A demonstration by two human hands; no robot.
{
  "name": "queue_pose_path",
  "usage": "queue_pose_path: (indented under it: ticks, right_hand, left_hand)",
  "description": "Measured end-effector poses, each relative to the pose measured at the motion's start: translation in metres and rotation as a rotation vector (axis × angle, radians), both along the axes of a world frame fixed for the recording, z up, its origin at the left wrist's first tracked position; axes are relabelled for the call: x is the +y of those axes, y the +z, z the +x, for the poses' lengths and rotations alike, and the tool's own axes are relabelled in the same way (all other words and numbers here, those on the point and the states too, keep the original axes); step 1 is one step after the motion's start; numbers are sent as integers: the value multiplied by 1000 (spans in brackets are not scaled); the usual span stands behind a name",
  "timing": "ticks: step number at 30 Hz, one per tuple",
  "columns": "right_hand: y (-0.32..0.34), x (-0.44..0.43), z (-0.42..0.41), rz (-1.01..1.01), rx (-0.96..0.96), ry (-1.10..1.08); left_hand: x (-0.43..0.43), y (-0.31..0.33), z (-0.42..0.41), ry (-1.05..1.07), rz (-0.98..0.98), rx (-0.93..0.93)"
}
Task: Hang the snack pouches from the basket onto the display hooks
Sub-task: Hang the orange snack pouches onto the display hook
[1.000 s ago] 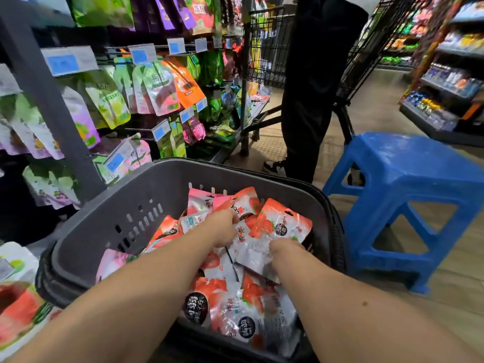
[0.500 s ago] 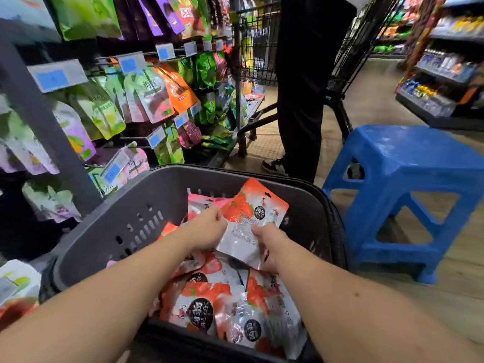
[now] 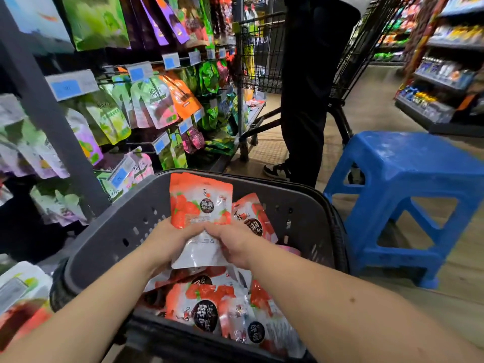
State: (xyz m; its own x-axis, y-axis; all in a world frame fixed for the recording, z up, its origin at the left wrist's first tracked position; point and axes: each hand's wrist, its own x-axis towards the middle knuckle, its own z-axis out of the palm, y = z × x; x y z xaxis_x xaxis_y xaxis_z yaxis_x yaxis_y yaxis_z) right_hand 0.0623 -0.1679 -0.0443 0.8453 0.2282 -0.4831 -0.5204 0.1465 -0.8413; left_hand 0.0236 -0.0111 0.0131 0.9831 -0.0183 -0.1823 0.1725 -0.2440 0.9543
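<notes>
- Far left, the display hooks (image 3: 112, 74) are crowded with green and purple bags, with price tags (image 3: 72, 85) on the tips. I can't tell from here which hook is free for the strawberry ones.
- The grey basket (image 3: 110, 231) sits right up against that rack. Its left rim is just beside the lowest hanging bags, so it's tight on that side.
- The left hand (image 3: 170, 239) is wrapped round the lower left of a strawberry snack pouch (image 3: 200, 203), which is held upright over the basket, orange end up.
- The right hand (image 3: 233, 242) is clamped on the same pouch's lower right, knuckles nearly touching the left.
- I'd call this the pick-up step: one pouch out, not hung yet. The next move probably means lifting it up and left over the rim and lining its top edge up with a hook tip.
- Loads more pouches (image 3: 204, 307) lie in the basket, so it's early days.
- On the right, a person in black (image 3: 303, 100) stands by a trolley (image 3: 259, 48), and a blue stool (image 3: 408, 163) is just beside the basket. The floor beyond it is the open room.
</notes>
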Motion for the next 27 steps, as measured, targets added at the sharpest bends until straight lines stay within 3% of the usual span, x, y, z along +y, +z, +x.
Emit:
queue_pose_path:
  ticks: [4, 8, 11, 18, 23, 27]
  right_hand:
    - [6, -1, -4, -87, -35, -22]
    - [-11, -18, 4, -768, -209, -270]
    - [-30, -23, 13, -1056, -214, -283]
    - [-50, -3, 35, -1258, -77, -183]
    - [-56, -2, 30, -1381, -207, -152]
    - [-32, -17, 17, -1290, -313, -127]
  left_hand:
    - [10, -10, 6, 155, 16, 73]
    - [17, -13, 7, 222, 46, 120]
    - [22, -12, 9, 262, 45, 114]
    - [43, -7, 7, 269, 71, 132]
    - [54, 2, 3, 276, 106, 107]
    - [55, 6, 1, 321, 61, 60]
